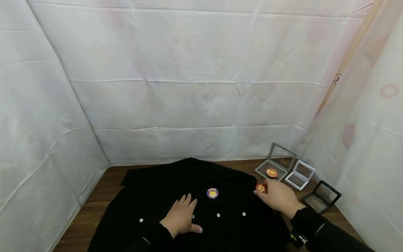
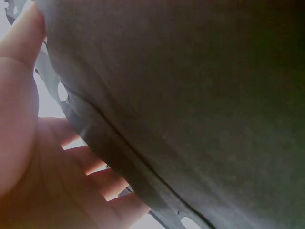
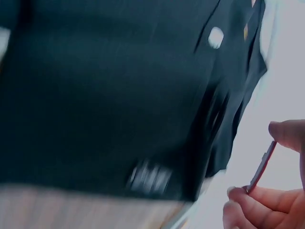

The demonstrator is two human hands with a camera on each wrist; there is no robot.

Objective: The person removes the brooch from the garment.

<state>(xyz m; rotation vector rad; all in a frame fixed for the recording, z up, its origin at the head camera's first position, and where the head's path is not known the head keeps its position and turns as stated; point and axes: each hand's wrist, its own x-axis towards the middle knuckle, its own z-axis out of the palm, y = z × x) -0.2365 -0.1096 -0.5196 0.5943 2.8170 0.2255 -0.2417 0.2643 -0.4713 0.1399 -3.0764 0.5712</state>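
Head view: left hand lay flat, fingers straight, on the black shirt, likely to hold it smooth. Right hand pinched a red badge at the shirt's right edge. A purple badge sat mid-shirt, its writing unreadable. Open boxes lay right of the shirt

Left wrist: palm against the cloth

Right wrist: badge pinched edge-on, blurred
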